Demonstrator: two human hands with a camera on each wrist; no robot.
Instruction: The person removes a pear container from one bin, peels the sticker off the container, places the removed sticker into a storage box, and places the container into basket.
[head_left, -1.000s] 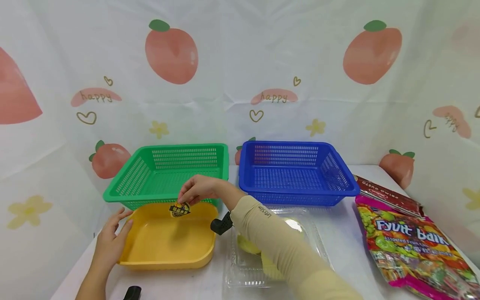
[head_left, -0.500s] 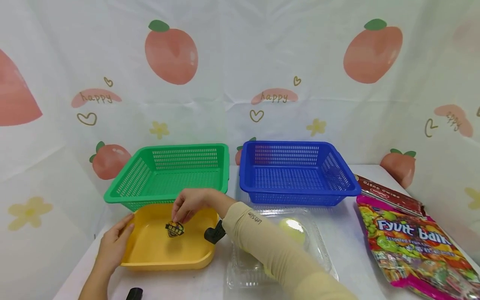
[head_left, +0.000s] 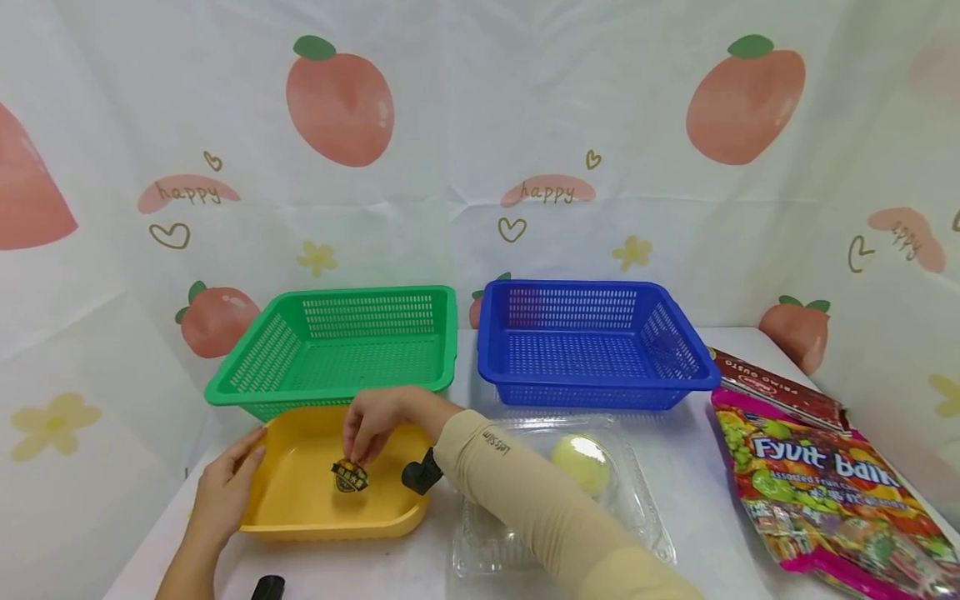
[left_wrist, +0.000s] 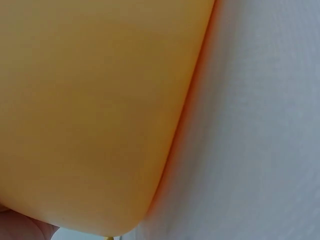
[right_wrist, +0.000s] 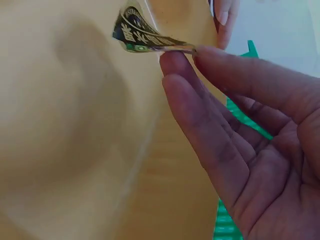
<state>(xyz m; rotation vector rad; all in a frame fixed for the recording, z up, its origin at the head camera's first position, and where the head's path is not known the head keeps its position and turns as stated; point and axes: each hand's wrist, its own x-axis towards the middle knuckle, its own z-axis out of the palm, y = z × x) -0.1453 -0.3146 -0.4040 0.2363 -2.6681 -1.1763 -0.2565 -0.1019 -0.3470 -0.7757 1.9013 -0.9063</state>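
My right hand [head_left: 378, 421] pinches a small black-and-gold sticker [head_left: 349, 476] by its edge, low inside the yellow basin [head_left: 300, 531]. In the right wrist view the sticker [right_wrist: 142, 35] is bent and held between thumb and fingertips. At the basin's left side, my left hand [head_left: 223, 492] grips the rim; the left wrist view shows the basin's smooth wall [left_wrist: 95, 110] close up and only a bit of hand at the corner. Under my right sleeve, a clear plastic box [head_left: 637, 517] with a round pale-yellow fruit [head_left: 581, 465] is partly hidden.
Behind the basin stands a green basket [head_left: 367, 362], with a blue basket [head_left: 573, 354] to its right. On the table's right side lie a fruit candy bag [head_left: 832, 492] and a dark red packet [head_left: 780, 392]. A printed cloth [head_left: 450, 125] hangs behind.
My right hand has moved down and slightly left with the sticker, from near the basin's back rim to deeper inside it. The left hand stays on the rim.
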